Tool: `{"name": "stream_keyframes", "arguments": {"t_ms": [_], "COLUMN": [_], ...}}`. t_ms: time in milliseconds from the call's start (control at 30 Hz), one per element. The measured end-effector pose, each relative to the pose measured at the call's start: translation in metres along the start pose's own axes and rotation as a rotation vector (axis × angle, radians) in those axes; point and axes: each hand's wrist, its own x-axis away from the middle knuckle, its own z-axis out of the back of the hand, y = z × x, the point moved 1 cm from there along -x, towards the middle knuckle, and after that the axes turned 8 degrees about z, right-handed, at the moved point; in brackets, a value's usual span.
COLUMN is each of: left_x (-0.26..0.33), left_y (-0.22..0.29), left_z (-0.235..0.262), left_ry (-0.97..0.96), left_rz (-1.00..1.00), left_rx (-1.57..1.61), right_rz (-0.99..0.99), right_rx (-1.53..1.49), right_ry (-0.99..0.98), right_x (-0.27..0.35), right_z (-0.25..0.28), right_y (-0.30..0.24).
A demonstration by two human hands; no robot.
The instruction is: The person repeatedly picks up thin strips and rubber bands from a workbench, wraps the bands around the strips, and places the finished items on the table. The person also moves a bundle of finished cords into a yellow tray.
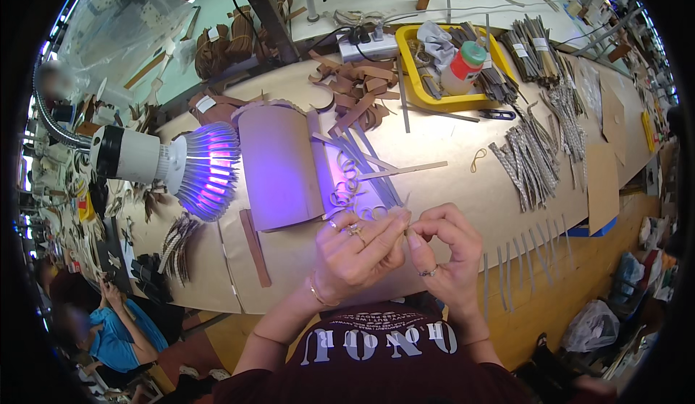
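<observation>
- A small thin strip piece (407,224) is pinched between the closed fingertips of the left hand (358,248) and right hand (447,248), above the table's near edge.
- A bottle (463,67) and dark strips (492,78) are held in the yellow tray (405,56).

At the upper left of the frame you have a clear plastic bag (119,20). White paper labels (531,45) wrap the strip bundles at upper right, and a crumpled bag (592,326) sits lower right.
</observation>
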Motion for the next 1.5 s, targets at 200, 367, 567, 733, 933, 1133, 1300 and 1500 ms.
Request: {"name": "stream_keyframes", "arguments": {"t_ms": [200, 367, 567, 733, 933, 1133, 1300, 1500], "left_x": [0.008, 0.01, 0.02, 0.021, 0.034, 0.051, 0.066, 0.074], "left_y": [-0.012, -0.031, -0.019, -0.028, -0.058, -0.084, -0.087, -0.058], "left_z": [0.001, 0.005, -0.007, -0.014, -0.012, -0.01, -0.021, -0.043], "left_ry": [-0.011, -0.119, -0.331, -0.251, -0.032, -0.029, -0.074, -0.086], "left_rz": [0.787, 1.111, 1.103, 1.145, 1.618, 1.577, 1.404, 1.352], "left_rx": [0.736, 1.292, 1.161, 1.778, 1.979, 1.987, 1.544, 1.253], "right_rz": [0.015, 0.107, 0.3, 0.415, 0.495, 0.389, -0.318, -0.633], "right_rx": [-0.411, -0.463, 0.049, -0.029, -0.478, -0.839, -0.103, 0.396], "right_ry": [-0.116, -0.069, -0.232, -0.225, -0.2, 0.331, 0.491, 0.327], "right_x": [0.007, 0.008, 0.007, 0.015, 0.02, 0.072, 0.107, 0.119], "right_z": [0.014, 0.019, 0.009, 0.016, 0.046, 0.162, 0.281, 0.366], "right_y": [0.006, 0.019, 0.021, 0.015, 0.008, 0.006, 0.075, 0.203]}}
